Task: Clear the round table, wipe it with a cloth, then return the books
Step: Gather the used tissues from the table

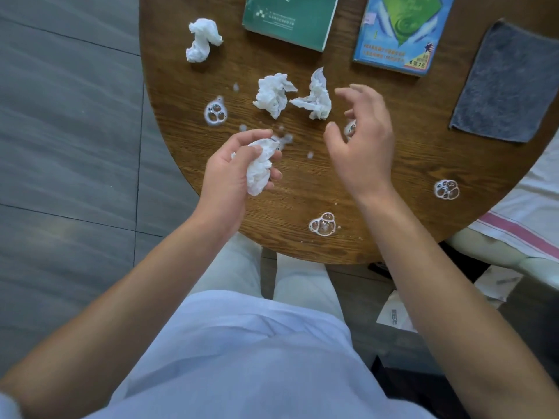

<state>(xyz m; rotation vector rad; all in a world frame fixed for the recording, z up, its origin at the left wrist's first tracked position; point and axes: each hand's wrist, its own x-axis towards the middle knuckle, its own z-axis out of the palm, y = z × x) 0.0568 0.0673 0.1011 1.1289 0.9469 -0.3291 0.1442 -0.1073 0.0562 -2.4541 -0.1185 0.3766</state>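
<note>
On the round wooden counter [393, 164] the left hand [233, 173] is closed around a crumpled white tissue [260, 167], held just above the near part of the surface. The right hand [360, 140] hovers beside it with fingers spread and curled, empty, just right of two more crumpled tissues [273, 95] and [316, 96] that lie almost touching near the middle. A fourth tissue wad [202, 39] sits apart toward the far left edge. Two books lie at the far side: a green book [290, 19] and, to its right, a blue book [399, 34], both partly cut off by the frame. A grey cloth [505, 83] lies flat near the right edge, apart from the blue book. Soap-bubble clusters dot the wood: one [215, 112] left of the middle tissues, one [322, 224] near the front edge, one [446, 189] toward the right, and another partly hidden behind the right hand.
</note>
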